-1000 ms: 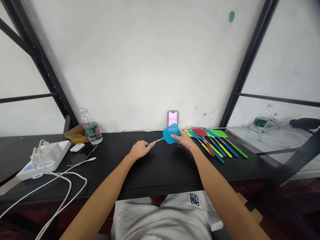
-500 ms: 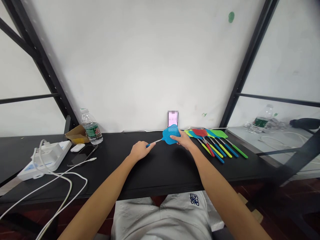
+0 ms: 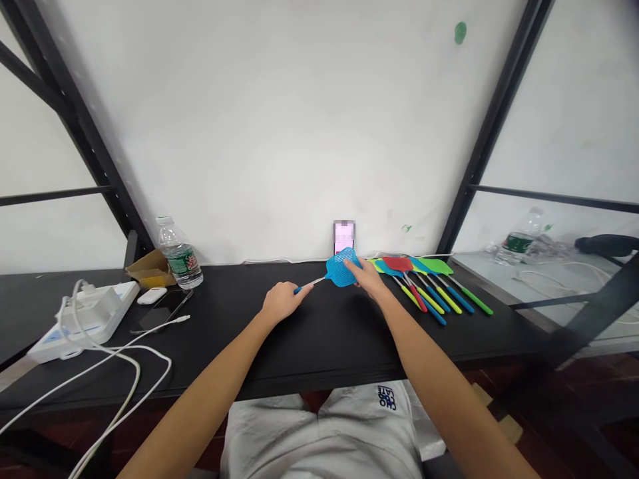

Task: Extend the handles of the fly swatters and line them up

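Note:
A blue fly swatter (image 3: 341, 269) is held between both hands above the black table (image 3: 309, 346). My left hand (image 3: 280, 301) is closed around its blue handle, most of which the fingers hide. At the other end, my right hand (image 3: 365, 278) grips the right side of the perforated head, thumb on the near face. The thin metal shaft shows between the hands. Beyond my right hand lie several fly swatters (image 3: 430, 287) with red, green, yellow-green and blue heads, overlapping, their handles pointing toward the front right.
A phone (image 3: 344, 235) leans on the wall behind the swatter. At the left stand a water bottle (image 3: 180, 253), a cardboard box (image 3: 150, 269), a white case (image 3: 152, 296), a dark phone (image 3: 162, 311) and a power strip (image 3: 90, 322) with white cables (image 3: 134, 372).
My right thumb has shifted slightly up on the blue swatter's head. The whole view has moved a little; both hands keep their hold.

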The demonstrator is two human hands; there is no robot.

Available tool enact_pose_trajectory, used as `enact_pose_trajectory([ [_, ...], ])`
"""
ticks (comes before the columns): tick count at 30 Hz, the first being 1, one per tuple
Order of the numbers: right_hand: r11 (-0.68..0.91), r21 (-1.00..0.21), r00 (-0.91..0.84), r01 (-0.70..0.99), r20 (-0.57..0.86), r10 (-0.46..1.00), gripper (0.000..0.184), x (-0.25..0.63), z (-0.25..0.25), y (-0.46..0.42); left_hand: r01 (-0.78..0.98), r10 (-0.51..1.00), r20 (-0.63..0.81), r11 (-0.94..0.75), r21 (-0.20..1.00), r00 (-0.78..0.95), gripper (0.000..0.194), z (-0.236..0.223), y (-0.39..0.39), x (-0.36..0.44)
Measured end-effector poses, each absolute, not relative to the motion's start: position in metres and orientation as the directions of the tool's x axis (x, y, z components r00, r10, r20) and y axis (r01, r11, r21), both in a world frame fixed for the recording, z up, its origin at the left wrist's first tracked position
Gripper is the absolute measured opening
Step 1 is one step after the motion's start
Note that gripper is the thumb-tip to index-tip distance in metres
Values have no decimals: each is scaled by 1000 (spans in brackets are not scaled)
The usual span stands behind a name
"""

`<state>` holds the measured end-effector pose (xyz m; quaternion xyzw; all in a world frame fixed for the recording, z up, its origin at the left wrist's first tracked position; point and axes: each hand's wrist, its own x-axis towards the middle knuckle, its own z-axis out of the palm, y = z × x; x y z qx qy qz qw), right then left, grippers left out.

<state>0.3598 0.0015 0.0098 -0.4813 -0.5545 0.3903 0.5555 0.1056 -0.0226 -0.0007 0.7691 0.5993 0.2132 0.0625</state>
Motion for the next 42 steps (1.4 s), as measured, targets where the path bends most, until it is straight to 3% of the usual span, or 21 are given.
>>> enact_pose_trajectory([
  [3, 243, -956, 287, -162, 190, 939, 48, 362, 13, 8, 838, 932, 305, -321, 442, 196, 63, -1, -23, 115],
  [5, 254, -929, 303, -270, 168, 938, 48, 361, 13, 9, 780, 910, 355, -378, 498, 214, 60, -1, -25, 121],
  [11, 181, -977, -197, -116, 202, 960, 42, 325, 1, -6, 658, 848, 398, -525, 539, 350, 50, -2, -31, 127],
  [16, 239, -927, -82, -290, 273, 959, 41, 305, -2, -11, 610, 831, 382, -557, 564, 405, 45, -4, -36, 130],
  [22, 264, -910, 1, -321, 278, 961, 37, 316, 4, -5, 568, 809, 380, -587, 577, 449, 42, -3, -37, 140],
  [26, 268, -909, -6, -319, 285, 959, 37, 321, 11, -4, 454, 844, 263, -485, 747, 468, 44, 2, -39, 144],
  [29, 282, -909, -8, -307, 298, 954, 37, 322, 15, -6, 249, 829, 96, -273, 929, 551, 45, 7, -41, 144],
  [31, 298, -903, -10, -311, 316, 949, 38, 322, 17, -7, 119, 775, 12, -112, 986, 632, 44, 11, -42, 143],
  [36, 323, -891, -15, -319, 346, 938, 39, 321, 21, -11, -16, 644, -73, 130, 991, 762, 42, 18, -42, 137],
  [42, 332, -889, -1, -316, 350, 937, 40, 321, 21, -9, -41, 587, -86, 201, 979, 805, 43, 20, -41, 135],
])
